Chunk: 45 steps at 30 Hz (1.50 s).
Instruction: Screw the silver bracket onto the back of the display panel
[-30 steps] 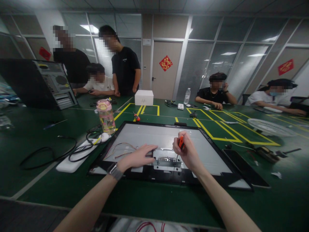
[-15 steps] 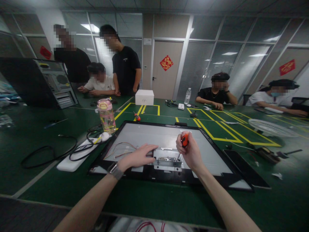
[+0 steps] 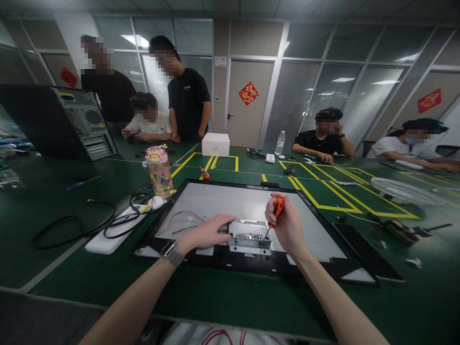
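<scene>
A person bends to close work at a green tabletop, right hand clenched around an orange-and-black screwdriver. The tool slants down and to the left, its tip at the right end of a silver bracket. The bracket sits at the near edge of a large panel, which lies flat, pale side up, within a black border.

The left hand, a watch on its wrist, rests palm down on the panel, its grip released and fingers stretched toward the bracket's left edge. Thin wires curl across the panel just beyond that hand.

To the left of the panel stand a pink-lidded bottle and, nearer, a white bar with a black cable looped over and beside it. A computer case stands farther left. At right, a dark slab lies just beside the panel's border.

Beyond the panel, a white box and a clear water bottle stand near yellow tape. Five other people are gathered around the far side, two standing at left and three seated.
</scene>
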Motion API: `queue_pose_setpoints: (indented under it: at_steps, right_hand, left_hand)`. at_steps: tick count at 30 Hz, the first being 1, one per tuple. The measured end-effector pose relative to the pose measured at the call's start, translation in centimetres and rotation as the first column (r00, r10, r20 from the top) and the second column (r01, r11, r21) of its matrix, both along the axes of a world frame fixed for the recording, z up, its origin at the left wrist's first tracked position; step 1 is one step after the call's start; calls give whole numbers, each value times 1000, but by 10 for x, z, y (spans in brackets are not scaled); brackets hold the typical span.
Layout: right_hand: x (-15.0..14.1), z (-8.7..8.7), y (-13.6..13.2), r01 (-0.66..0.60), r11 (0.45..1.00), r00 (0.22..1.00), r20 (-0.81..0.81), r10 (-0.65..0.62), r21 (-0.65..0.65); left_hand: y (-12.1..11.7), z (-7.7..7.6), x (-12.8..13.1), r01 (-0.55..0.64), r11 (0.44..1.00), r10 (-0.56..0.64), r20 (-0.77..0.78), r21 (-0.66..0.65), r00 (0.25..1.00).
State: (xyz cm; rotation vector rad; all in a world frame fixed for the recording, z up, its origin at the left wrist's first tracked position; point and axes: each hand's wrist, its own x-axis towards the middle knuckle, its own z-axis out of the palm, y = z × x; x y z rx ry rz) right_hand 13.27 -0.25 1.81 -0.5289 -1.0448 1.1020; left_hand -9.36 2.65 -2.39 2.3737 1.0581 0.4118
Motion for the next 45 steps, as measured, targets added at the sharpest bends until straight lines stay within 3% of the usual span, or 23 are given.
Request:
queue_pose_setpoints:
  at_steps: [9, 29, 38, 45]
  right_hand:
    - [-1, -1, -2, 35, 999, 999, 29, -35, -13]
    - [-5, 3, -5, -48, 999, 999, 17, 48, -4]
    - [-2, 0, 1, -112, 994, 989, -99, 110, -14]
    - [-4, -2, -1, -96, 995, 995, -25, 95, -21]
  left_hand:
    - [-2, 1, 0, -8, 1000, 8, -7, 3, 1000]
    - [1, -2, 0, -3, 1000, 3, -7, 11, 1000]
    - [-1, 2, 1, 0, 1000, 0, -26, 5, 1000]
    - [-1, 1, 0, 9, 1000, -9, -8, 12, 1000]
